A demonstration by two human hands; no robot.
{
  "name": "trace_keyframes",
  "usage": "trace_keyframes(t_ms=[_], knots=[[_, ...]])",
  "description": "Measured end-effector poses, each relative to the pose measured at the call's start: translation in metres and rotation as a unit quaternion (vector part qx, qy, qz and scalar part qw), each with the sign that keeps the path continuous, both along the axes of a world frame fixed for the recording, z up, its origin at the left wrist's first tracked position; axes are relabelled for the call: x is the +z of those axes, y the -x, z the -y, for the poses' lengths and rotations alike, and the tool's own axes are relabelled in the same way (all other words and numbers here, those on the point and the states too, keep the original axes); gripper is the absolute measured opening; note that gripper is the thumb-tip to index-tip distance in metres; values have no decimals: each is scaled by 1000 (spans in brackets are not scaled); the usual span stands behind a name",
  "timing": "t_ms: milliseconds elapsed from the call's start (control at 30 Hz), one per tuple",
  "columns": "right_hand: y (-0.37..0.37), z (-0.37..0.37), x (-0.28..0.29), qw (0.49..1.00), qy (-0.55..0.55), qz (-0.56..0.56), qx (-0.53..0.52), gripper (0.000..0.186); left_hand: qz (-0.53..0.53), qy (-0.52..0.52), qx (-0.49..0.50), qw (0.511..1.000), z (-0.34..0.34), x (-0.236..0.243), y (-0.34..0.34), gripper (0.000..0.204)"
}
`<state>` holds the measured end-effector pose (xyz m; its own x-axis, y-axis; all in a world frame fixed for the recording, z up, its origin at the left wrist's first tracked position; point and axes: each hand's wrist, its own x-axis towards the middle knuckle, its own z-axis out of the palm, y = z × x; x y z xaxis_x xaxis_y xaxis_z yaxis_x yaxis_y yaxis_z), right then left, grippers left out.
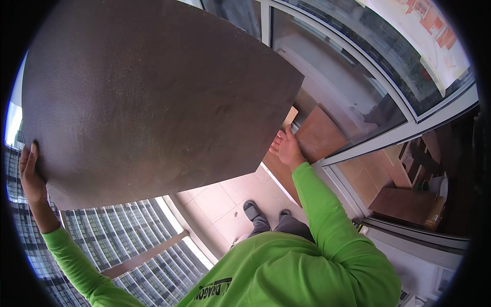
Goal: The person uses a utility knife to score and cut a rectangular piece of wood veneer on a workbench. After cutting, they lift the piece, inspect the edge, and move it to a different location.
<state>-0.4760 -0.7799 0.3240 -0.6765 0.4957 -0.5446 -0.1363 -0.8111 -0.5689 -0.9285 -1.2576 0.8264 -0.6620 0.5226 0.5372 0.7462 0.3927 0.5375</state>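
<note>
A large dark brown board with a fine-grained surface is raised in front of me and fills the upper left of the head view. My left hand grips its left edge near the lower corner, closed on it with the fingers pointing up. At the opposite edge is my right hand, its thumb up and fingers apart, the fingertips close to or touching the board's edge. This hand is not wrapped round the board. The board hides whatever lies behind it.
Reddish-brown panels lean below the framed window at right. A glass door frame borders a room with a brown box-like piece. My feet stand on floor tiles. At left, a railing overlooks tall buildings.
</note>
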Motion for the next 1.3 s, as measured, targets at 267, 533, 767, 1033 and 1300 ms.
trace_keyframes(t_ms=[267,533,767,1033,1300], knots=[[-18,18,-45,977,-31,-22,-208,31,315,49,-24,947,-169,-100,27,24],[15,7,-133,929,-79,307,-192,41,312,214,23,926,-282,-272,132,35],[10,37,-196,862,-108,416,-270,40,325,260,-11,909,-360,-427,190,46],[18,55,-217,774,8,513,-372,16,351,311,-119,875,-489,-627,271,38],[69,67,-258,743,134,547,-363,18,360,268,-274,851,-571,-701,234,20]])
